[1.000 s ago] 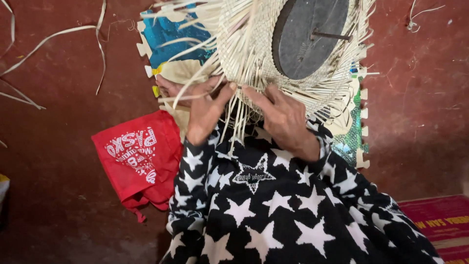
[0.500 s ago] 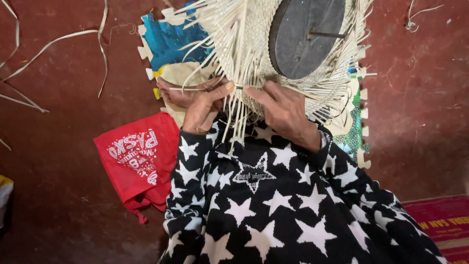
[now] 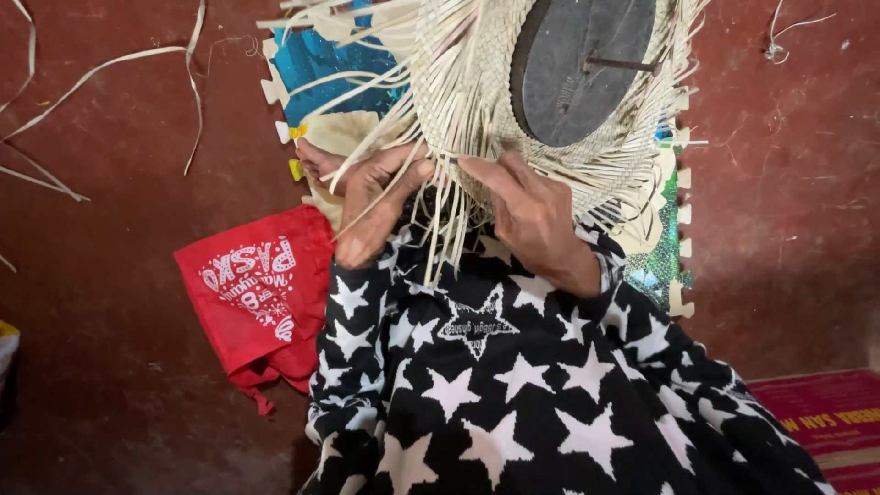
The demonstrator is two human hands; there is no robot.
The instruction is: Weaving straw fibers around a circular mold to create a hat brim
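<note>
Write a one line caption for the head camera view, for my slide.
Both hands, left and right, work loose straw strips on a half-woven hat, beside a red bag.

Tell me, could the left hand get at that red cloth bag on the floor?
Probably yes: the red bag lies just beside the left hand with nothing between, though that hand is gripping straw strips.

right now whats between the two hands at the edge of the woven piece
In the head view, loose pale straw strips hang down from the woven piece between the left hand and the right hand, over black star-printed cloth.
</note>
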